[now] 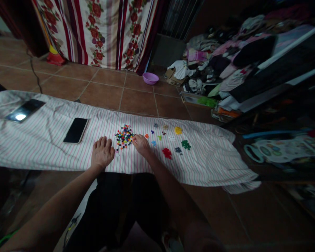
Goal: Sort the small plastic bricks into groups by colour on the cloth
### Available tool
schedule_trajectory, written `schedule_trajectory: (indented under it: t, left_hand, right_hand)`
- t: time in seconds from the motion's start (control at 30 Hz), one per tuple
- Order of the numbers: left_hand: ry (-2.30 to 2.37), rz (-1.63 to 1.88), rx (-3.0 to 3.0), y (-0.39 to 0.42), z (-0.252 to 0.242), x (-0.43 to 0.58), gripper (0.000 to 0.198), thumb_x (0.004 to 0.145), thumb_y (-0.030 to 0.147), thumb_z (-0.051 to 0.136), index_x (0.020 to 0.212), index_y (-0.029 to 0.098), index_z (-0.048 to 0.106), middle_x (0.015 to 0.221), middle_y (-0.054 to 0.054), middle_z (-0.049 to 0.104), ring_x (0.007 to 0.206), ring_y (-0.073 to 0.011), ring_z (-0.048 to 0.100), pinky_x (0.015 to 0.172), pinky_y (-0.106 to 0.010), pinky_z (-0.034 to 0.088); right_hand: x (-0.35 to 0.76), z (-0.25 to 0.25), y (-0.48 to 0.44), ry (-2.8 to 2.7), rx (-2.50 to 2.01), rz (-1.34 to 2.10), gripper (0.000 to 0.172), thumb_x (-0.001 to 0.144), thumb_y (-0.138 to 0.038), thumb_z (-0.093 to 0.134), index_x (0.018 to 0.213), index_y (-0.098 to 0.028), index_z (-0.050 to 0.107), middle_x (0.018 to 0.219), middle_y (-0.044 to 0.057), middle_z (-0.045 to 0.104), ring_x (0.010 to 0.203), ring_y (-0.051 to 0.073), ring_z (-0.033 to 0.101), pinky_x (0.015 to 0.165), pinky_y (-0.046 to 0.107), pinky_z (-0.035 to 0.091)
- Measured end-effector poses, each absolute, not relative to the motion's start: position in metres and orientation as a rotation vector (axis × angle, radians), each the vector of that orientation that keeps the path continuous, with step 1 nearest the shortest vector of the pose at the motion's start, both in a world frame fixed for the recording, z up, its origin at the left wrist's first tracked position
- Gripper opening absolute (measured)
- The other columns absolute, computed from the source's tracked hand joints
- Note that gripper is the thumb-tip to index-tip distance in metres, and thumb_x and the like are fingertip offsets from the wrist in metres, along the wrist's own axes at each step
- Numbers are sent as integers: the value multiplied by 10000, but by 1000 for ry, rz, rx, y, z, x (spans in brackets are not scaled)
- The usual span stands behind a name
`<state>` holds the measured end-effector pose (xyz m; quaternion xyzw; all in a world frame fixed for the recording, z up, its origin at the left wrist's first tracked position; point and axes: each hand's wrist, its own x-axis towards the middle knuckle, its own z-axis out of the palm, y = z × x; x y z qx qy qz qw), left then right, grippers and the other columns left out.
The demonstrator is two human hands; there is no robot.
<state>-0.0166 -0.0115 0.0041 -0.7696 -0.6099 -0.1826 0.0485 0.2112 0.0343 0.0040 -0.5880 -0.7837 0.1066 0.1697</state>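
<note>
1. Pieces of many colours are lying in a mixed heap (124, 136) on a striped cloth (42, 140), which is covering part of the tiled floor (102, 94) in front of the seated person.
2. The left hand (103, 153) is resting palm down on the cloth just left of the heap, its fingers released and holding nothing.
3. The right hand (141, 143) is touching the heap's right edge with its fingers drawn together (whether they are pinching a piece cannot be told at this size).
4. To the right, small single-colour groups are sitting apart from one another: a red group (167, 153), a green group (186, 144), a yellow group (178, 130) and several scattered smaller ones.
5. Judging by this, the sorting appears to be under way but far from finished, since the heap is holding most of the pieces.
6. A dark phone (76, 130) is lying on the cloth, well left of the hands.
</note>
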Motion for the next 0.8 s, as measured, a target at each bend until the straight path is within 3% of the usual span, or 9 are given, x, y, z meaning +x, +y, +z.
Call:
schedule_trajectory:
  t: [0.27, 0.8]
  left_hand:
    - [-1875, -587, -2371, -11, 5, -16, 414, 905, 302, 406, 1245, 136, 576, 1376, -219, 543, 1331, -364, 449, 1039, -517, 363]
    - [-1851, -555, -2341, -11, 3, -16, 400, 912, 304, 391, 1225, 144, 582, 1357, -201, 561, 1323, -350, 463, 1031, -494, 372]
  right_hand:
    - [213, 5, 34, -2207, -1682, 332, 112, 885, -128, 559, 937, -198, 629, 949, 59, 688, 911, 193, 618, 867, 302, 461]
    - [230, 10, 30, -2172, -1606, 314, 238, 940, -158, 487, 1047, -189, 698, 1009, 63, 702, 979, 179, 620, 922, 271, 446]
